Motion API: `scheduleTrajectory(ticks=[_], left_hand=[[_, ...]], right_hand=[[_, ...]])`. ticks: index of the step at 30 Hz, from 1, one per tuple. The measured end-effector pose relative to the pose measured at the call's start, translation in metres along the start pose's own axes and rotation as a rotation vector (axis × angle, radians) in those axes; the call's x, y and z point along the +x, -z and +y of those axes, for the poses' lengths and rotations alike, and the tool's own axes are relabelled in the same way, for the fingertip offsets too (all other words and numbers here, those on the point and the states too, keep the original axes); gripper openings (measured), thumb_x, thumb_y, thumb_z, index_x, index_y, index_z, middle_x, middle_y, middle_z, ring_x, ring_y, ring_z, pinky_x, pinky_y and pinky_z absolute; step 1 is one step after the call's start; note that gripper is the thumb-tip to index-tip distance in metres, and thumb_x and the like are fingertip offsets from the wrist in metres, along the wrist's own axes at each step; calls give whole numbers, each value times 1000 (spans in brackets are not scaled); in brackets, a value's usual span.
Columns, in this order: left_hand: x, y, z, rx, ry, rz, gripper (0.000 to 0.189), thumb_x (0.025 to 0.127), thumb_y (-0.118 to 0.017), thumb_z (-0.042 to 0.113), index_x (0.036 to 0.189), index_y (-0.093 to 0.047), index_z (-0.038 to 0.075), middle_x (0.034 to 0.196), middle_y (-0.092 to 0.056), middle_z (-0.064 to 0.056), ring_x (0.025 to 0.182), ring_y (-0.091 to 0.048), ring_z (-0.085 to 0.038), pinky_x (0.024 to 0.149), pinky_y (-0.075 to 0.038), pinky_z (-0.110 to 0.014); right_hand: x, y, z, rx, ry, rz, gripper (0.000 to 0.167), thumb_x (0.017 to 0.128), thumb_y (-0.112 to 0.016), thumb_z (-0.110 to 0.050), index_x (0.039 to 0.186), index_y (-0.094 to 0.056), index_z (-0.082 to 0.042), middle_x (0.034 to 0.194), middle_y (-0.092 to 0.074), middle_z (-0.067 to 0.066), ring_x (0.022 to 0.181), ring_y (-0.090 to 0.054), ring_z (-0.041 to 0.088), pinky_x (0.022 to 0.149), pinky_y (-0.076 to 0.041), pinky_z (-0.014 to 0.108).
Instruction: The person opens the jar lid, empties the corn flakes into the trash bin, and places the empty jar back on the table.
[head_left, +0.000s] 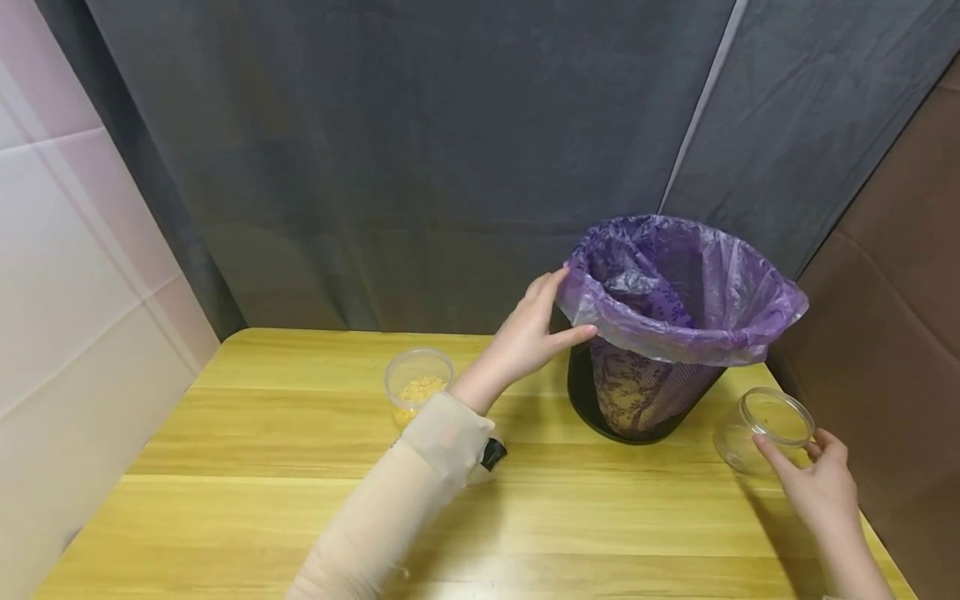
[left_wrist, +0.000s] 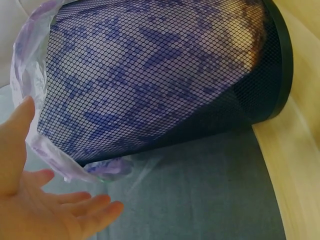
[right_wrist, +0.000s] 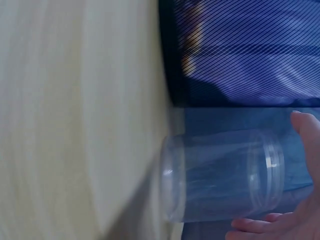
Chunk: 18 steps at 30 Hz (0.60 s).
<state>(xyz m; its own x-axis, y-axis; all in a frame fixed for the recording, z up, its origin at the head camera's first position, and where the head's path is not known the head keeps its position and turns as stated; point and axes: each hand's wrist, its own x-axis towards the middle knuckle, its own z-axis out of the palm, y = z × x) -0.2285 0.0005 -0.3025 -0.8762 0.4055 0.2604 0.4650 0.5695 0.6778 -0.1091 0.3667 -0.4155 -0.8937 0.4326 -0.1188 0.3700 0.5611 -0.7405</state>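
My left hand spreads wide at the purple bag lining the bin. My right hand spreads around the clear jar on the table, near the bin; how firmly it touches, I can't tell. The jar looks light, stiff and slick, best taken round its sides; the thin bag should crumple easily.
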Motion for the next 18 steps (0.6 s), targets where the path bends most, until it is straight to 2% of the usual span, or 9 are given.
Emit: scheduleTrajectory(ticks=[5, 9, 18], left_hand=[[-4, 5, -3, 43, 27, -37, 88, 87, -60, 57, 154, -18, 18, 157, -16, -13, 140, -21, -31, 110, -25, -47], [-9, 11, -4, 70, 40, -46, 86, 87, -61, 56, 153, -21, 17, 156, -18, -14, 140, -21, -32, 109, -26, -49], [-23, 19, -9, 171, 48, -30, 87, 86, -62, 56, 152, -23, 15, 153, -26, -15, 138, -27, -33, 108, -28, -48]], right_hand=[[-6, 4, -7, -19, 11, -3, 104, 91, -54, -56, 147, 3, 10, 148, -13, 38, 128, -23, 58, 101, -22, 66], [-13, 9, -12, -24, 29, 28, 102, 91, -55, -54, 147, 1, 11, 147, -15, 38, 129, -22, 57, 101, -21, 65], [-31, 16, -26, -1, 102, 79, 97, 92, -57, -48, 149, -1, 7, 147, -19, 36, 130, -20, 57, 102, -19, 66]])
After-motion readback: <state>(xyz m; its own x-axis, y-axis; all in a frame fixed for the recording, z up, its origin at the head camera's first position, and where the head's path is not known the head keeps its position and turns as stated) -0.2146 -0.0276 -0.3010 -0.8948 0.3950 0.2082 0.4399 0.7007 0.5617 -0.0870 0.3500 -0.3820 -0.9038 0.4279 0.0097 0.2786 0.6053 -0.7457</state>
